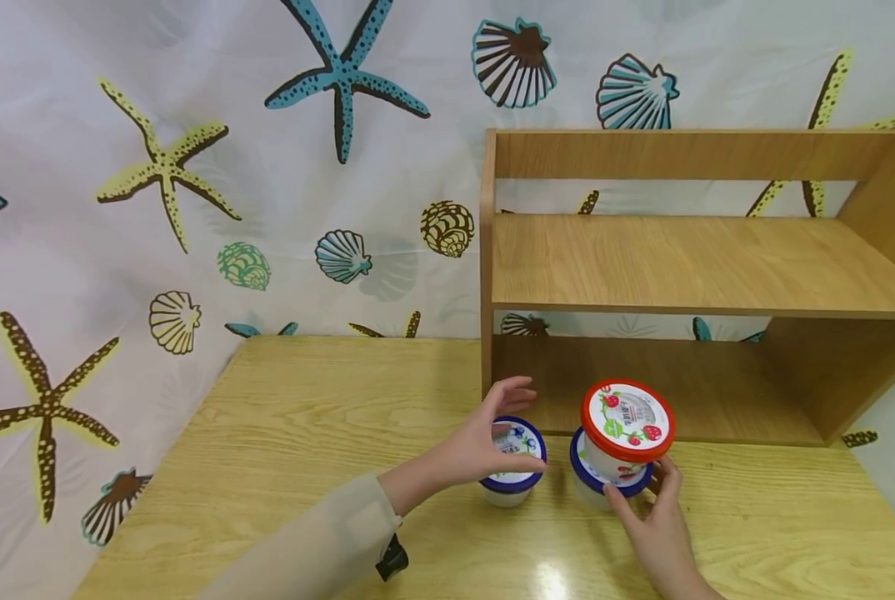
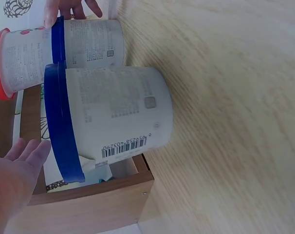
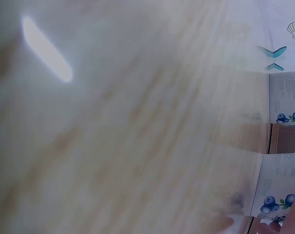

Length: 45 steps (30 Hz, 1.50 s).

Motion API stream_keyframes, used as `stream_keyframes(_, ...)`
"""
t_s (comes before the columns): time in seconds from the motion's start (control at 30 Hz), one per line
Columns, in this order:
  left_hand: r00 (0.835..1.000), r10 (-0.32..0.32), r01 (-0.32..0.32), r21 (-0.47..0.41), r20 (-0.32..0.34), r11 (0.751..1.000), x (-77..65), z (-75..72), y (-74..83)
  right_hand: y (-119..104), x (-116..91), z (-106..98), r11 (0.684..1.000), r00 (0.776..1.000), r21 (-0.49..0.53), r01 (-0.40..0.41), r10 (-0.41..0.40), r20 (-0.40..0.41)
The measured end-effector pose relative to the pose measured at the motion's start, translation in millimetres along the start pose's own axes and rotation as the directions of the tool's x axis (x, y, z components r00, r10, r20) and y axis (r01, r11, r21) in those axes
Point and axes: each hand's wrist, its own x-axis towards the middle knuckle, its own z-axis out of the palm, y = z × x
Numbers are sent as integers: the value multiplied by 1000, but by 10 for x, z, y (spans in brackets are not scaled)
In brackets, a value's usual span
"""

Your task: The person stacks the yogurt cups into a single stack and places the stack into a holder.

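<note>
Two white tubs with blue lids and blueberry prints stand upright side by side on the table. A white tub with a red lid [image 1: 627, 417] and strawberry prints sits on top of the right blue-lidded tub [image 1: 592, 487]. My right hand [image 1: 661, 525] grips that lower tub around its rim, thumb in front and fingers at the right side. My left hand [image 1: 477, 446] is spread around the lid of the left blue-lidded tub [image 1: 509, 497], thumb apart from the fingers. In the left wrist view, the left fingertips [image 2: 40, 148] are close to the blue lid [image 2: 64, 126]; contact is unclear.
A two-tier wooden shelf [image 1: 706, 262] stands at the back right, directly behind the tubs. The wooden table [image 1: 327, 400] extends to the left. A cloth with starfish and shells [image 1: 342, 75] hangs behind. A small black object [image 1: 392, 558] shows below the left sleeve.
</note>
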Motion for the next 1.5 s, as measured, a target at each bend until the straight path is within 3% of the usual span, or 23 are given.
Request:
stream_keyframes(0.17, 999, -8, 7, -26, -39, 1000, -140, -57, -60, 11, 6, 1, 1000, 1000, -2, -10, 10, 7)
stream_keyframes(0.43, 992, -16, 21, 41, -125, 999, -298, -103, -215, 28, 13, 11, 1000, 1000, -9, -5, 5, 7)
stream_keyframes(0.7, 983, -82, 94, 64, -166, 994, -393, -88, -333, 29, 0, 19, 1000, 1000, 5, 6, -6, -5)
stream_keyframes(0.97, 988, -86, 89, 15, -131, 996, -416, -84, -482, 39, 9, 20, 1000, 1000, -9, 14, -14, -8)
stream_keyframes(1.2, 983, -159, 157, -26, -91, 987, -389, -51, -601, 38, 6, 18, 1000, 1000, -14, 17, -17, -13)
stream_keyframes(1.5, 980, -190, 185, -81, -54, 979, -357, 4, -664, 55, 17, 9, 1000, 1000, -15, 19, -20, -6)
